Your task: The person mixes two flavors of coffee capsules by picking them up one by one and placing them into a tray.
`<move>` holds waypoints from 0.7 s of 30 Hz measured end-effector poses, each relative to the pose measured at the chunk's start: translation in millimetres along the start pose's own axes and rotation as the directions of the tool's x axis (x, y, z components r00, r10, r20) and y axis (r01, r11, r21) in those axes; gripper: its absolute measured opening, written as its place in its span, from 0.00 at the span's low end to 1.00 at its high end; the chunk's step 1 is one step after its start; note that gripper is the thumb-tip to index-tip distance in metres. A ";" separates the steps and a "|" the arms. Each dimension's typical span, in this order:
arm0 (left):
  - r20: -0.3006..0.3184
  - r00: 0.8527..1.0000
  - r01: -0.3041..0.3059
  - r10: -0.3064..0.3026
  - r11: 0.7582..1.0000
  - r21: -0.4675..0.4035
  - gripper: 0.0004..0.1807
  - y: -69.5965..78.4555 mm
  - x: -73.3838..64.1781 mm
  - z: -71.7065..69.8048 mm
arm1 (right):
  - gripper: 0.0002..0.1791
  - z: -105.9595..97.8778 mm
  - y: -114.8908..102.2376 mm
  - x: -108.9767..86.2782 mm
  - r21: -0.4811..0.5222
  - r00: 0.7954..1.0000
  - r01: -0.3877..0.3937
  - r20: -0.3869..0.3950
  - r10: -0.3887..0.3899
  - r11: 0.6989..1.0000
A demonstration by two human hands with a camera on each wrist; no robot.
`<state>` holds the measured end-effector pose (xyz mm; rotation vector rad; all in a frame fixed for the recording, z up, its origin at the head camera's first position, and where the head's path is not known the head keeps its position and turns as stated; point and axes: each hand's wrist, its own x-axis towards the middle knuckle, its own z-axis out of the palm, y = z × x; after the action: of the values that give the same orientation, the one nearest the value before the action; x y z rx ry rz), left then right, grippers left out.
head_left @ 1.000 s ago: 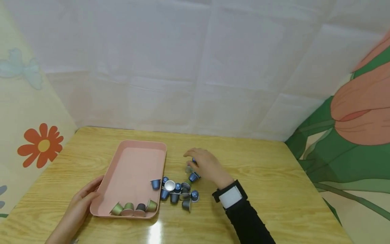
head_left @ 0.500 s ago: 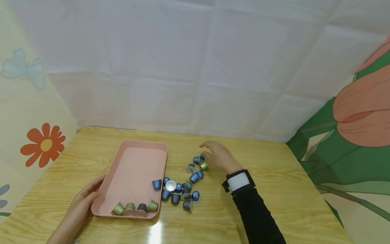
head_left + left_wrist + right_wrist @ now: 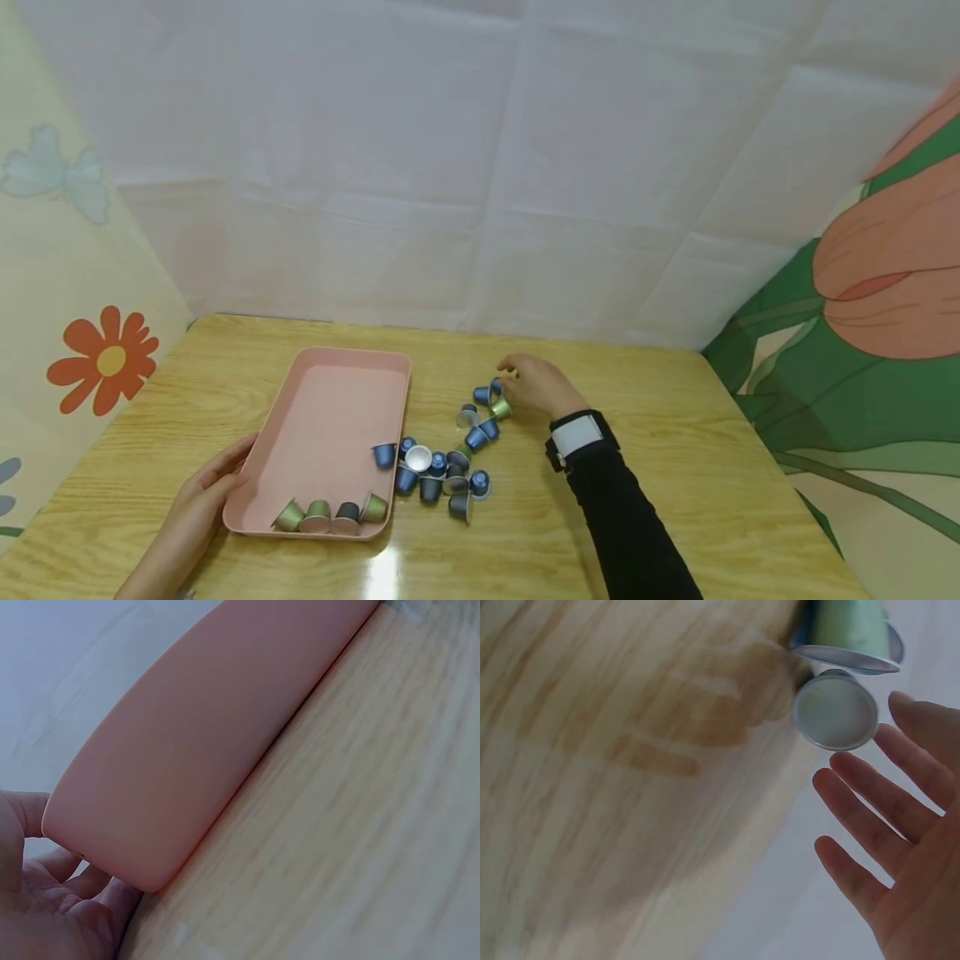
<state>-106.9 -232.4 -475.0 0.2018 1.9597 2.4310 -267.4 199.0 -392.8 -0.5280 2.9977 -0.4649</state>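
My left hand (image 3: 202, 500) grips the left side of a pink tray (image 3: 337, 400), thumb at the rim. In the left wrist view its fingers bend around the tray's end (image 3: 150, 787). My right hand (image 3: 540, 386) hovers at the far end of a trail of coffee capsules, nearest a blue capsule (image 3: 497, 386) and a green capsule (image 3: 501, 407). In the right wrist view its fingers are spread, with the tips right by the silver lid (image 3: 835, 712) of one capsule; nothing is held. The green capsule (image 3: 847, 626) shows just beyond.
Inside the tray's near end lie green capsules (image 3: 289, 516) and a dark capsule (image 3: 347, 513); a blue capsule (image 3: 384, 455) sits by its right wall. Several blue and dark capsules, one lid-up capsule (image 3: 418, 457) among them, cluster right of the tray. A white cloth (image 3: 480, 167) hangs behind the table.
My right hand has moved right and away from me, uncovering the far capsules, then shifted slightly back toward them. My left hand and the tray stay put.
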 end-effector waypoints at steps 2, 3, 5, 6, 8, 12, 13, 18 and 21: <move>-0.003 1.000 0.000 0.000 1.000 0.000 0.24 -0.2 0.0 -0.2 | 0.20 3.3 1.7 1.7 -0.013 1.000 -0.014 0.000 0.014 1.000; -0.009 1.000 0.001 -0.001 1.000 0.000 0.24 -0.4 0.3 -0.3 | 0.20 4.7 2.5 2.3 -0.018 1.000 -0.018 0.000 0.018 1.000; -0.009 1.000 0.006 -0.006 1.000 -0.003 0.25 -0.5 0.7 -0.5 | 0.20 6.7 3.7 2.8 -0.019 1.000 -0.021 -0.004 0.021 1.000; -0.010 1.000 0.008 -0.008 1.000 -0.001 0.25 -0.5 0.8 -0.5 | 0.20 7.2 4.1 2.8 -0.017 1.000 -0.021 -0.006 0.021 1.000; -0.014 1.000 0.012 -0.012 1.000 0.002 0.24 0.1 1.0 -0.5 | 0.19 7.9 4.7 3.2 -0.012 1.000 -0.025 -0.008 0.025 1.000; -0.015 1.000 0.020 -0.020 1.000 0.017 0.24 1.8 0.9 0.3 | 0.18 9.0 6.0 3.3 -0.005 0.999 -0.033 -0.011 0.033 0.999; -0.012 1.000 0.021 -0.020 1.000 0.018 0.23 2.0 0.7 0.4 | 0.18 9.5 6.4 3.3 -0.007 0.999 -0.036 -0.010 0.036 0.999; -0.009 1.000 -0.001 0.001 1.000 0.016 0.24 0.6 0.6 0.3 | 0.18 12.4 8.3 4.0 0.002 0.999 -0.045 -0.002 0.045 0.999; -0.008 1.000 -0.021 0.021 1.000 0.015 0.24 -1.2 0.8 -0.5 | 0.17 13.8 9.5 4.9 0.015 0.999 -0.050 0.003 0.050 0.999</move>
<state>-107.9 -232.6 -476.2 0.2140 1.9899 2.4341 -273.4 201.9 -408.9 -0.4505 2.9948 -0.4818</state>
